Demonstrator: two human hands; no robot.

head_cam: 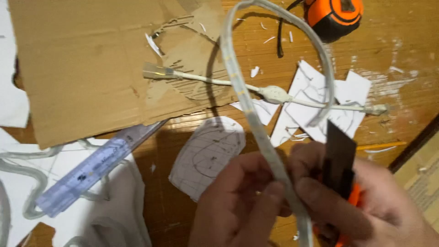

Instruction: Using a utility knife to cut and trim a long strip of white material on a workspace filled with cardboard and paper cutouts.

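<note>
While I watched from the head view, these lines held:

Strip: a pale, translucent flexible light strip (256, 123) with small yellow marks along it; it rose from between the hands, looped over the bench (402, 55) and curved back down towards the paper scraps (338, 91).
Left hand: my left hand (238, 201) was closed on the strip, thumb and fingers pinching it.
Right hand: my right hand (366, 206) was wrapped shut round an orange-handled utility knife (340, 160), its dark blade standing up just beside the strip.
Surroundings: cardboard sheet (87, 59), clear ruler (96, 169), a white cable with connector (274, 93), an orange tape measure (334, 13), and a pencilled paper cut-out (208, 155) lay around.
</note>
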